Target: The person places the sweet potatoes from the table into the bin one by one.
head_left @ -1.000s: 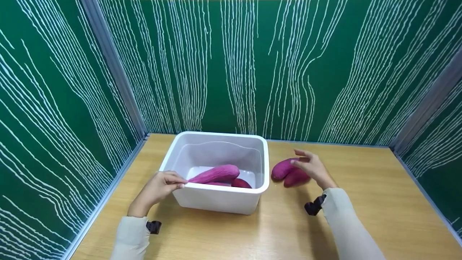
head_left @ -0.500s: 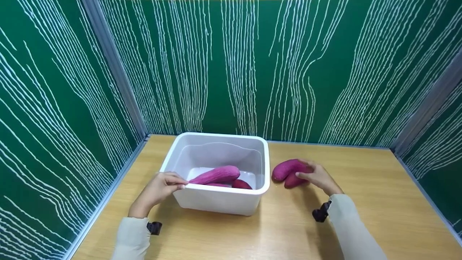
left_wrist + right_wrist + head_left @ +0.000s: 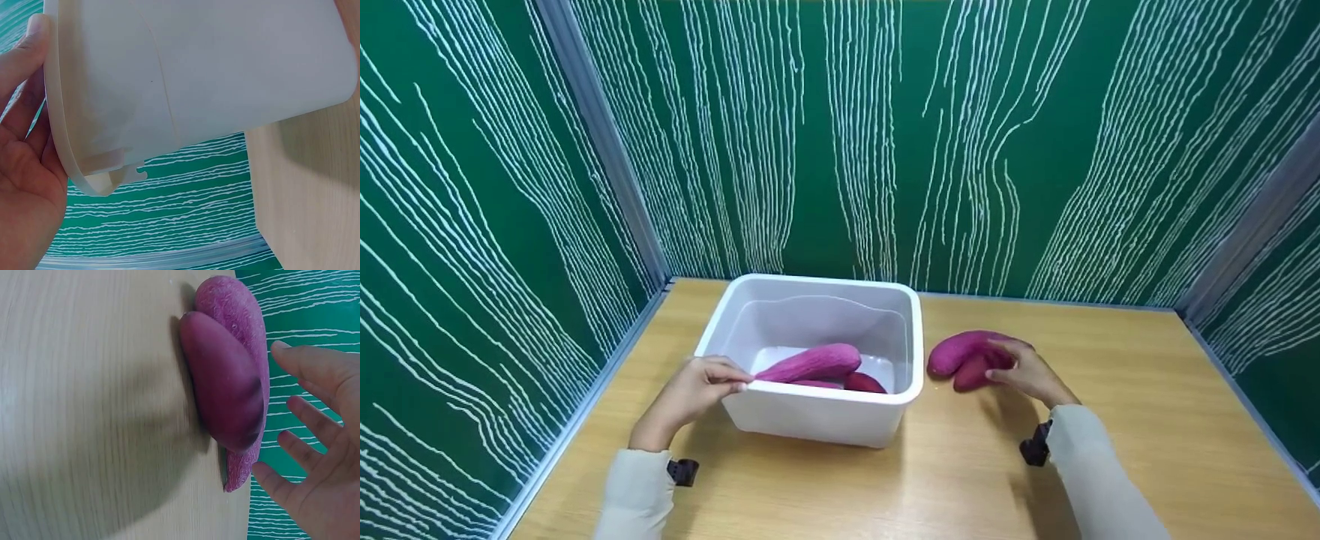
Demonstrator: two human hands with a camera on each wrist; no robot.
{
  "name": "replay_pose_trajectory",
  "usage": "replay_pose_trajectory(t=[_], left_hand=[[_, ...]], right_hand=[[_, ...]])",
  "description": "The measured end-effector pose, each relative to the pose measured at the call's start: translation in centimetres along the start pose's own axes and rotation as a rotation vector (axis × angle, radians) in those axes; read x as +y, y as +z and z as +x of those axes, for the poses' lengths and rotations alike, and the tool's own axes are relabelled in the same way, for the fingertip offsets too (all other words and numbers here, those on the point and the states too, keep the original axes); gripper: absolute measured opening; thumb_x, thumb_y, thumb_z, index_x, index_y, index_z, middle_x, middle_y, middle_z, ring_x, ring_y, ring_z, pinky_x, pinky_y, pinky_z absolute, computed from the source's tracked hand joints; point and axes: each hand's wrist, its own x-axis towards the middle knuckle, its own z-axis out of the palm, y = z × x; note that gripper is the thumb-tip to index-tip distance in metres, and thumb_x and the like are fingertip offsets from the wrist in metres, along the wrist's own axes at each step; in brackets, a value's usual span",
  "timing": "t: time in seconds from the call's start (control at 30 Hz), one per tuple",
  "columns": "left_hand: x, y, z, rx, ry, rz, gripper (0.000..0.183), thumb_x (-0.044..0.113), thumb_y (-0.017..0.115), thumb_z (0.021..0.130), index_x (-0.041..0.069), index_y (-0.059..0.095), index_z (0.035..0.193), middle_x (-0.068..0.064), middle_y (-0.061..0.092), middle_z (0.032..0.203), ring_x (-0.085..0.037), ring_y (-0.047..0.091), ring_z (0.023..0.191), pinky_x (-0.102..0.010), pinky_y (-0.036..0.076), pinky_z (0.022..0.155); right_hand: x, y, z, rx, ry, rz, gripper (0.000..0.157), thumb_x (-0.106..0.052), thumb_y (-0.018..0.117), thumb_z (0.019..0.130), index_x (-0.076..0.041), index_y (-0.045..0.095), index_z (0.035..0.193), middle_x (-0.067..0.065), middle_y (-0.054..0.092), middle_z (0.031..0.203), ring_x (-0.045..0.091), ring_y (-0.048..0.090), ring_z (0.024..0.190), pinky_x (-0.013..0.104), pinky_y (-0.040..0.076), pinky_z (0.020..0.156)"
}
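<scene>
Left hand (image 3: 690, 394) pinches the rim of a white tub (image 3: 817, 416); right hand (image 3: 1031, 371), fingers spread, hovers by a smooth eggplant (image 3: 222, 379) against a wrinkled one (image 3: 239, 304) beside it, apparently reaching, needing a curled grip.

The wooden table (image 3: 825, 495) carries 1 white tub (image 3: 817, 416) and 2 purplish vegetables (image 3: 225, 377).

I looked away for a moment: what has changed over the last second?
The right hand has moved rightward and back toward the person, now open at the smooth vegetable's right end; no new grip shows. Unchanged: the left hand holding the white bin by its rim, the smooth vegetable and wrinkled vegetable beside it, the long pink vegetable inside.
</scene>
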Motion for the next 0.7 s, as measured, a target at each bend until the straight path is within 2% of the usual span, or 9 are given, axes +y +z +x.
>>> replay_pose_trajectory(t=[0.23, 0.53, 0.7], left_hand=[[0.0, -0.05, -0.1, -0.011, 0.019, -0.01, 0.013, 0.006, 0.072, 0.083, 0.011, 0.078, 0.093, -0.003, 0.072, 0.094, -0.019, 0.06, 0.092, -0.022, 0.054, 0.076], [-0.01, -0.08, -0.01, -0.01, 0.014, -0.005, 0.013, 0.007, 0.073, 0.083, 0.013, 0.078, 0.093, -0.003, 0.072, 0.094, -0.019, 0.061, 0.093, -0.024, 0.054, 0.078], [-0.09, -0.09, 0.05, -0.014, 0.011, -0.014, 0.013, 0.008, 0.073, 0.083, 0.013, 0.078, 0.093, -0.003, 0.072, 0.095, -0.019, 0.06, 0.092, -0.024, 0.054, 0.078]], right_hand=[[0.35, 0.02, -0.02, -0.038, 0.012, -0.033, 0.058, -0.006, 0.063, 0.09, 0.006, 0.039, 0.142, 0.032, 0.033, 0.147, 0.051, 0.024, 0.138, 0.063, 0.019, 0.112], [0.74, 0.15, 0.04, -0.084, 0.047, -0.092, 0.058, -0.004, 0.061, 0.091, 0.008, 0.037, 0.142, 0.033, 0.027, 0.15, 0.053, 0.022, 0.137, 0.064, 0.021, 0.11], [1.07, 0.25, -0.07, -0.096, 0.033, -0.101, 0.058, -0.004, 0.062, 0.089, 0.01, 0.038, 0.141, 0.033, 0.024, 0.151, 0.055, 0.024, 0.136, 0.063, 0.025, 0.109]])
